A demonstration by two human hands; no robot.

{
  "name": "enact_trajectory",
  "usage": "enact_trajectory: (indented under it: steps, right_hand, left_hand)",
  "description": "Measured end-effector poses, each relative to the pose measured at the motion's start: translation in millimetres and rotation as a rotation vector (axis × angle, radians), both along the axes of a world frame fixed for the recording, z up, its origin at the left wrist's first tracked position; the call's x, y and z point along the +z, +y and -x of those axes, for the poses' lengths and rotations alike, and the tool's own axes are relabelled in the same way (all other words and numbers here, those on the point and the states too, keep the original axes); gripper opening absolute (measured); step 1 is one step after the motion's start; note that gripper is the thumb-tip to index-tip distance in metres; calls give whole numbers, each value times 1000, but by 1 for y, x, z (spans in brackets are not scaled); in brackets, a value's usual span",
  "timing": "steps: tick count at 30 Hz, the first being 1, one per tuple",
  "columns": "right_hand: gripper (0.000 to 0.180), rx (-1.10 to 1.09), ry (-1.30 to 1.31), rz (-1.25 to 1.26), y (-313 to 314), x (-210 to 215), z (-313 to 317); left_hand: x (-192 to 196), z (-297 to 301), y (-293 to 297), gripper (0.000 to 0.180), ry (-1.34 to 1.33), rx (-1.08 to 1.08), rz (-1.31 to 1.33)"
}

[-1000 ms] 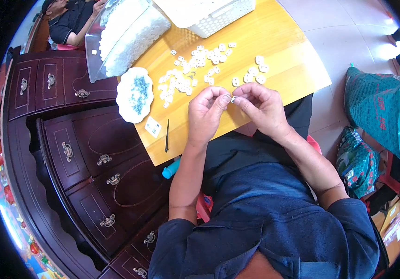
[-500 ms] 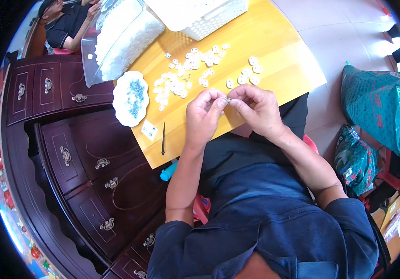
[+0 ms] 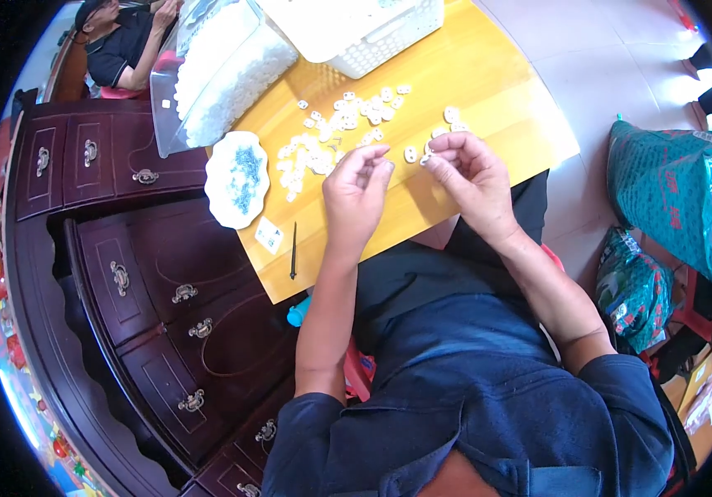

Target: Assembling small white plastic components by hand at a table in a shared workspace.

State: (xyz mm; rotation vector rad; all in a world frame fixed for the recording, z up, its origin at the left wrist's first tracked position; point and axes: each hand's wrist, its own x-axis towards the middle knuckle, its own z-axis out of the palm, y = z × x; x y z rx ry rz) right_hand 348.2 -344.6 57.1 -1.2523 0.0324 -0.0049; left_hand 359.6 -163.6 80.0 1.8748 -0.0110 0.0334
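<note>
Between the thumb and forefinger of my right hand is a small white plastic piece, pinched just above the front part of the table. My left hand is apart from it, half curled, with a gap between thumb and fingertips and nothing visible in it. Beyond my left hand lies a scatter of small white two-holed pieces. A few more white pieces form a separate group past my right hand, partly hidden by it. One single piece lies between both hands.
A scalloped white plate holding small blue bits stands at left, near a little card and a thin black pointed tool. Behind are a clear bin of white pieces and a white basket. A dark dresser adjoins the table.
My hands, which met fingertip to fingertip over a tiny thing, have come apart. The right has moved right with the white piece; the left has shifted slightly left and loosened.
</note>
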Motion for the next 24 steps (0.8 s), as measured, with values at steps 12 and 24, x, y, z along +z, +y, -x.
enact_trajectory:
  steps: [12, 24]
  right_hand:
    - [15, -104, -38, -77, -11, 1, -9]
    - [13, -87, -11, -56, -7, 3, -7]
  left_hand:
    - [-3, -12, -21, 24, -324, -146, -727]
    - [1, 3, -18, 10, -17, -68, 4]
